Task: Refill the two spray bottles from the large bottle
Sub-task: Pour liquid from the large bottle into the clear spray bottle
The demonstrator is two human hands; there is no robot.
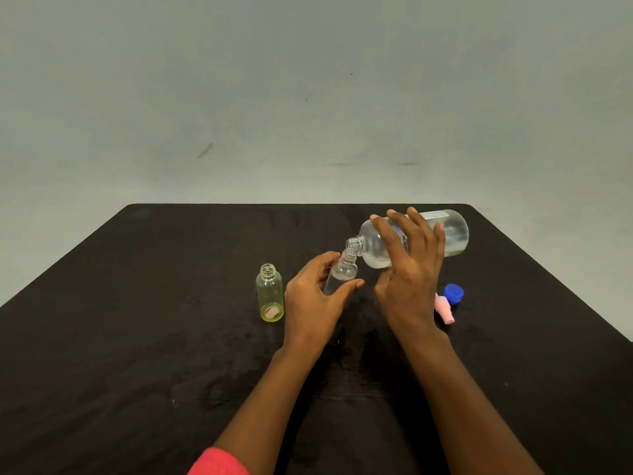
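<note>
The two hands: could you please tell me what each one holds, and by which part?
The left hand grips the small clear bottle by its body; the right hand holds the tilted large bottle around its middle.

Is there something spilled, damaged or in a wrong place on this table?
No spill shows clearly. One oddity: a small pink piece seems to sit at the bottom of the open yellow bottle, left of the left hand; whether inside or under it, I cannot tell.

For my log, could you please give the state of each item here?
Large bottle: uncapped, tipped, held by right hand.
Clear spray bottle: open, tilted, held by left hand.
Yellow spray bottle: open, upright.
Blue cap: off.
Pink spray head: off, lying down.
</note>
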